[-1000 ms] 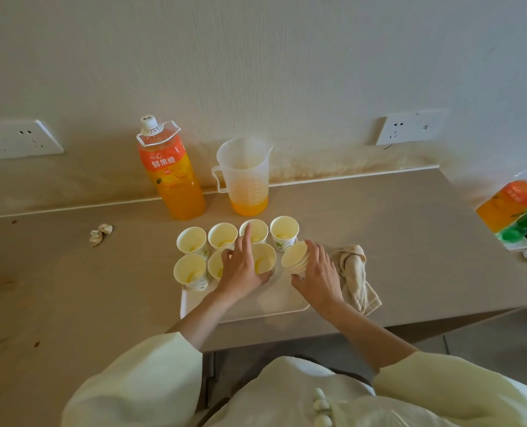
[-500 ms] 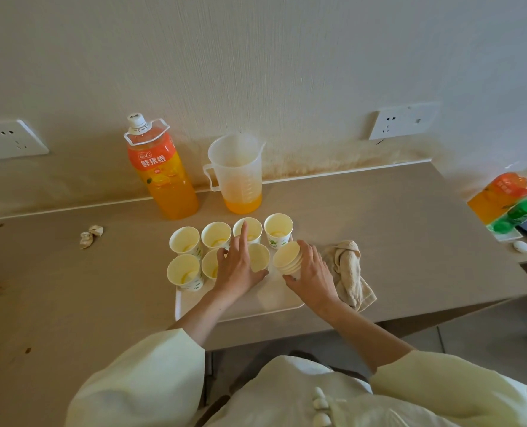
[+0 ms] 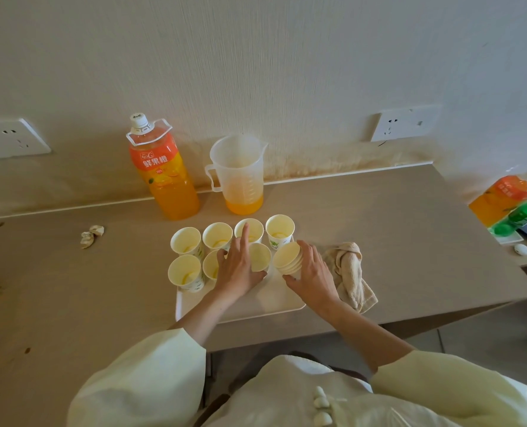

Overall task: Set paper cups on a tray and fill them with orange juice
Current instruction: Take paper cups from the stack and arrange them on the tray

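While right hand (image 3: 313, 272) clasps tilted cup stack (image 3: 287, 257), left hand (image 3: 239, 268) pinching single cup (image 3: 259, 256) beside, on tray (image 3: 274, 302).

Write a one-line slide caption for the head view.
Left hand grips a paper cup on the tray; right hand holds a tilted cup stack.

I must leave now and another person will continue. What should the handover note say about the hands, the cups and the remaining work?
Left hand: grips the third front cup on the tray, index finger straight.
Right hand: holds a tilted cup stack at the tray's right side.
Done: seven cups stand on the tray, four behind and three in front; most show only a little juice.
Left: set the fourth front cup, then fill them all from the nearly empty jug or the bottle beside it.
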{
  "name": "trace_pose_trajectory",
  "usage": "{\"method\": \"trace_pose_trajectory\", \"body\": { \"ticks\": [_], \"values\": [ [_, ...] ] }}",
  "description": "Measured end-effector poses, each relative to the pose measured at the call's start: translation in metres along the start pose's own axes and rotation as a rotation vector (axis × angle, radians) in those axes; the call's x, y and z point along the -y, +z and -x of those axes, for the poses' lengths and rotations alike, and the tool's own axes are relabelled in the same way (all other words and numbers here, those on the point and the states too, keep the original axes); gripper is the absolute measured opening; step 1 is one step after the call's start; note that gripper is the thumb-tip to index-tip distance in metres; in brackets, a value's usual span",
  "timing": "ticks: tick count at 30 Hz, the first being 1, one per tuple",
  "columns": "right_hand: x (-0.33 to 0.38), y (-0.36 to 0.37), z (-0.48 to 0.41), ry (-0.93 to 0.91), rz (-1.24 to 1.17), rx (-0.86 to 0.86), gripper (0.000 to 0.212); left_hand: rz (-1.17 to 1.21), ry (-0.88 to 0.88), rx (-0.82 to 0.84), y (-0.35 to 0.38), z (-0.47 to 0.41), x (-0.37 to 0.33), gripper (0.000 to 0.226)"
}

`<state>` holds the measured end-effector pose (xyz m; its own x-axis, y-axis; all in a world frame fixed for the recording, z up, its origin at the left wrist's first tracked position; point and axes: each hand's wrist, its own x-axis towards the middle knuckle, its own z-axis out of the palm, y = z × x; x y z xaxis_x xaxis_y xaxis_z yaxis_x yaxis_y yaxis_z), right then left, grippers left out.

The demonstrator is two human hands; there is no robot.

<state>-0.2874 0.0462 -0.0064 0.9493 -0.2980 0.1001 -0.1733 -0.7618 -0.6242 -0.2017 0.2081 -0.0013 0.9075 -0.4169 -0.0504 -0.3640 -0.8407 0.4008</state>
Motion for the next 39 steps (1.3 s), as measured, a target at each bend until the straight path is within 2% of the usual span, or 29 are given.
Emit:
{"method": "trace_pose_trajectory", "body": {
  "ticks": [27, 35, 37, 39],
  "values": [
    [-0.0003, -0.0039, 0.0005, -0.008, 0.006, 0.023, 0.079, -0.043, 0.028, -0.027, -0.0003, 0.0059, -0.0007, 0.112],
    [-0.002, -0.0036, 0.0005, -0.026, 0.02, 0.008, 0.08, -0.089, 0.024, -0.017, -0.0015, 0.0053, 0.0019, 0.124],
    [-0.0028, -0.0026, -0.0011, -0.025, 0.02, 0.014, 0.08, -0.096, 0.032, -0.067, -0.002, 0.0054, 0.0039, 0.124],
    [-0.0011, -0.0036, -0.0026, -0.035, 0.016, 0.018, 0.081, -0.106, 0.062, -0.187, -0.0023, 0.0058, 0.0063, 0.121]
  ]
}}
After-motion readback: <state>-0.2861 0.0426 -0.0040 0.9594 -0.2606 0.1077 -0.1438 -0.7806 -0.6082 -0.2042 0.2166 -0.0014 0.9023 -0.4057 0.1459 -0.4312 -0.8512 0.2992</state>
